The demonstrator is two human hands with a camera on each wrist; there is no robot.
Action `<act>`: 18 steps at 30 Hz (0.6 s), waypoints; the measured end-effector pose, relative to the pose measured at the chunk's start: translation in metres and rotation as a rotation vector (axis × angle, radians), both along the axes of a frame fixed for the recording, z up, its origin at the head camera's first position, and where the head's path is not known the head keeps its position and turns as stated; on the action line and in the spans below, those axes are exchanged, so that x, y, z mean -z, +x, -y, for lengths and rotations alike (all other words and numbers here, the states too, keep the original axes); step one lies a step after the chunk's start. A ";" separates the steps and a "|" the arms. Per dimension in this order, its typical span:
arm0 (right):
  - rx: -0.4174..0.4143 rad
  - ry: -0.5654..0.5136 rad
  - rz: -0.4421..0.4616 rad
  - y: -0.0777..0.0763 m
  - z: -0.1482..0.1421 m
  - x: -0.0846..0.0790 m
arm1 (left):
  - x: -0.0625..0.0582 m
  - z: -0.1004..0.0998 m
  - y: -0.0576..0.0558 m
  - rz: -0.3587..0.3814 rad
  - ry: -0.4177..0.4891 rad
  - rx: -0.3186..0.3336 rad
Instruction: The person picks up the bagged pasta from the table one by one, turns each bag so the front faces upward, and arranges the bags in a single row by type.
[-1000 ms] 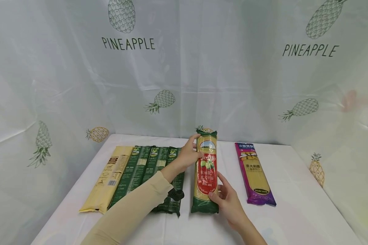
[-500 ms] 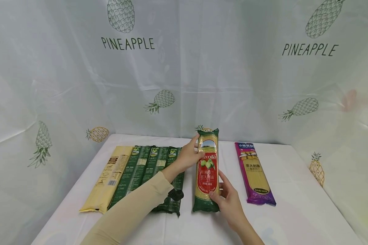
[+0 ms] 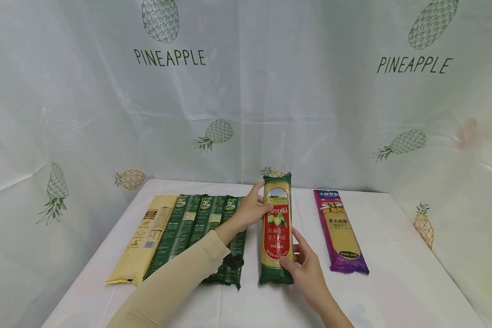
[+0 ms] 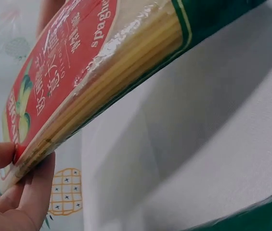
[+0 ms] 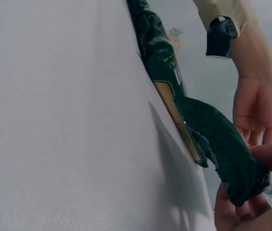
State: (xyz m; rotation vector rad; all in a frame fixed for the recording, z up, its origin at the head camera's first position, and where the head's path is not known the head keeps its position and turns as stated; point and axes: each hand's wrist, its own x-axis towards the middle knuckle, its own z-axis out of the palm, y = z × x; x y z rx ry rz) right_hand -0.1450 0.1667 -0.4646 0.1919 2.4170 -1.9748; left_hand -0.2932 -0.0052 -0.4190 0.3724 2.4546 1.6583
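Observation:
Both hands hold a spaghetti pack (image 3: 276,237), red-labelled with green ends, its front showing in the head view. My left hand (image 3: 251,210) pinches its upper left edge, thumb on the front. Lower down, my right hand (image 3: 307,272) grips the right edge near the green bottom end. In the left wrist view the pack (image 4: 83,62) is tilted above the table, with a shadow below, between left thumb and fingers (image 4: 34,192). The right wrist view shows its crimped green end (image 5: 222,149) beside my right hand (image 5: 261,214); part of that hand is cut off.
Several green pasta packs (image 3: 180,232) lie side by side on the left of the white table (image 3: 238,305), partly behind my left forearm. Left of them lies a yellow pack (image 3: 145,239). A purple-edged pasta pack (image 3: 341,232) lies to the right. A pineapple-print curtain (image 3: 295,91) hangs behind.
The spaghetti pack has shifted slightly right and turned a little, so its label faces the head camera more squarely. My hands keep their hold and have barely moved.

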 end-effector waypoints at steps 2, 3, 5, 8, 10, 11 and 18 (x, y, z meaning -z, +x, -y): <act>0.005 0.007 0.013 -0.001 0.000 -0.001 | 0.000 0.000 0.002 0.010 -0.005 -0.008; 0.006 0.011 0.021 -0.001 -0.001 -0.001 | 0.001 -0.001 0.002 0.014 -0.012 -0.013; 0.007 0.018 0.036 -0.001 -0.001 -0.001 | 0.002 -0.001 0.003 0.026 -0.020 -0.017; 0.006 0.043 0.049 -0.002 -0.003 0.000 | 0.005 -0.001 0.002 0.046 -0.012 -0.013; 0.002 0.057 0.051 -0.002 -0.005 -0.001 | 0.007 -0.002 0.001 0.060 0.002 -0.008; 0.000 0.063 0.051 -0.002 -0.005 -0.001 | 0.008 -0.002 0.001 0.065 0.006 -0.005; -0.010 0.121 0.049 -0.004 -0.010 -0.001 | 0.011 -0.002 -0.003 0.072 0.041 0.002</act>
